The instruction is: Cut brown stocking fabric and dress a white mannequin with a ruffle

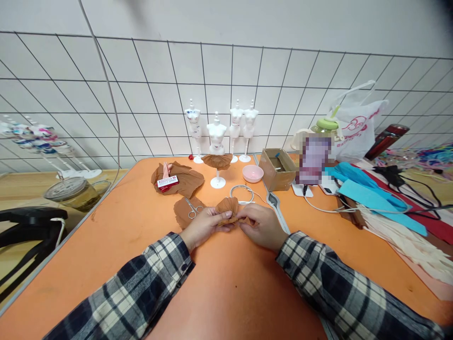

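Note:
Between my hands, just above the table, is a small gathered piece of brown fabric [227, 206]. My left hand [212, 221] pinches its left side, thumb on top. My right hand [260, 224] is closed at its right edge, fingertips pressed together on the cloth; whether a needle is in them is too small to see. Left of my left hand, small scissors [193, 209] lie on a flat brown fabric piece [180, 215]. Behind my hands stands a white mini dress form [216, 134] with a ruffled brown skirt [217, 161] around its lower part.
More brown fabric [191, 182] with a small red-and-white box [167, 182] lies at left. A pink bowl [252, 173], a coiled white cable [242, 192] and a cardboard box [278, 170] are beyond my hands. At right are a propped phone [314, 158] and blue cloth strips [382, 203].

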`<state>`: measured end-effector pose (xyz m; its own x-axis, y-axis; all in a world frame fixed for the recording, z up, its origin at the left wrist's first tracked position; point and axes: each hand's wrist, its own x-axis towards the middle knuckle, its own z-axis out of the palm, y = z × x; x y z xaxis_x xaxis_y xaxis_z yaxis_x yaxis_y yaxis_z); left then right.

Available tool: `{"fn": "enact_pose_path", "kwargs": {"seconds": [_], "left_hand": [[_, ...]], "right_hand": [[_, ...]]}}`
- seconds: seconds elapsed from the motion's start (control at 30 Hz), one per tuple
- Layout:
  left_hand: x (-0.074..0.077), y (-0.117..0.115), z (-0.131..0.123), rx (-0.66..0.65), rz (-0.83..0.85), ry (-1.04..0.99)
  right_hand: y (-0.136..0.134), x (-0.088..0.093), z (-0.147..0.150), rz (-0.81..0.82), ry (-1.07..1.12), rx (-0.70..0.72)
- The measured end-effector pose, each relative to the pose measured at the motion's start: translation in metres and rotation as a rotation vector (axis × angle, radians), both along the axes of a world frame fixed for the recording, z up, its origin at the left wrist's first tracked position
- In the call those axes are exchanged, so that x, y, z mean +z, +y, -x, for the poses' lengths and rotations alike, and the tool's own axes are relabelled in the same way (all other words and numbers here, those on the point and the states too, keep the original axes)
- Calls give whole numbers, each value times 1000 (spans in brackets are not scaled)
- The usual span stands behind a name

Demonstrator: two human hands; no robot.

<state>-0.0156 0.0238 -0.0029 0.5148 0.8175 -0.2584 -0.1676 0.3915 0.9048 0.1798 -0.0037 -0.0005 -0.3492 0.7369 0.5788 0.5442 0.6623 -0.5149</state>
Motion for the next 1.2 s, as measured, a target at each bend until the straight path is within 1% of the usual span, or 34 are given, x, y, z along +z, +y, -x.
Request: {"fn": "enact_pose_path", "kwargs": {"seconds": [0.07, 0.13, 0.2, 0.23, 0.3, 0.4, 0.5, 0.57, 0.7, 0.73, 0.77, 0.83, 0.9, 0.93, 0.97, 1.03, 1.1, 1.2], "left_hand": [[-2, 0, 0, 33, -31, 22], [-4, 0, 0, 32, -55, -1], [-5, 0, 1, 12, -58, -32], [-5, 0, 2, -1, -68, -37], [-4, -1, 1, -38, -112, -24], [-2, -2, -4, -66, -195, 21], [-3, -2, -10, 18, -205, 70], [-4, -3, -12, 70, -188, 78], [-4, -4, -11, 77, -90, 21], [-3, -5, -10, 66, -61, 5], [-2, -5, -9, 50, -38, -7], [-1, -6, -8, 0, -19, -9], [-1, -6, -7, -27, -19, 1], [-1, -6, -6, -24, -13, -1], [-1, -6, -6, -16, -3, -5], [-1, -5, -5, -15, 15, -6], [0, -5, -5, -44, 14, 4], [3, -6, -6, -24, -2, -2]], "right_hand": [[3, -4, 3, 231, 147, -39], [6, -7, 5, 471, 296, 11], [8, -7, 5, 672, 409, 62], [8, -7, 5, 747, 446, 54], [9, -5, 4, 835, 493, 2], [8, -2, 6, 863, 512, -36], [8, -3, 11, 849, 506, -92], [8, -6, 15, 825, 513, -128], [8, -8, 14, 784, 556, -196], [8, -7, 13, 787, 590, -178], [7, -6, 11, 798, 628, -123], [6, -2, 7, 842, 688, 67], [4, 2, 4, 898, 703, 245], [3, 4, 4, 921, 694, 292], [3, 4, 4, 931, 679, 302], [4, 3, 4, 919, 634, 243], [5, 0, 4, 876, 593, 141], [8, -4, 5, 812, 607, 48]]}}
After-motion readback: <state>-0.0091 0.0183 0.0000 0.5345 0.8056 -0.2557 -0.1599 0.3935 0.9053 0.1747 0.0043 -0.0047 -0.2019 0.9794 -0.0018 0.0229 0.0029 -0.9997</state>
